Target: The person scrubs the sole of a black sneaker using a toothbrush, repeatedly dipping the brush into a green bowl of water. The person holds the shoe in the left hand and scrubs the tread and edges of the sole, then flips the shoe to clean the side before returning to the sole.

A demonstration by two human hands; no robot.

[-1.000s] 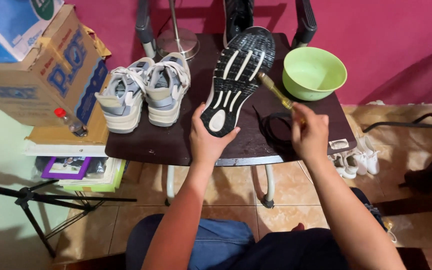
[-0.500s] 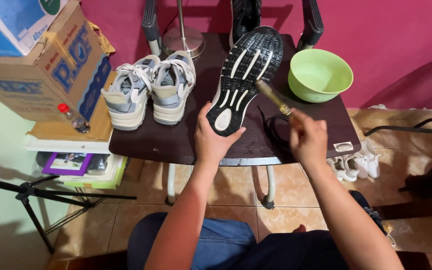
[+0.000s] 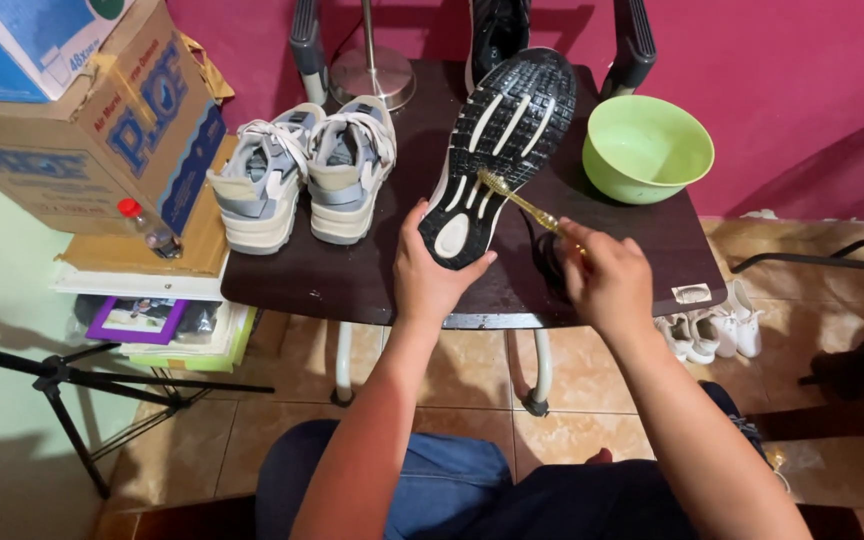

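Observation:
My left hand grips the heel of a black sneaker held sole-up over a dark chair seat. The sole is black with white bars. A yellow toothbrush is held in my right hand, its bristle head touching the middle of the sole. A light green bowl stands on the seat just right of the shoe.
A pair of grey and white sneakers sits on the left of the seat. Cardboard boxes are stacked at the left with a small red-capped bottle. A tripod stands lower left, small white shoes lie on the tiled floor.
The toothbrush head has moved down the sole from near the forefoot to the middle. My right hand has dropped lower, and the camera has come closer.

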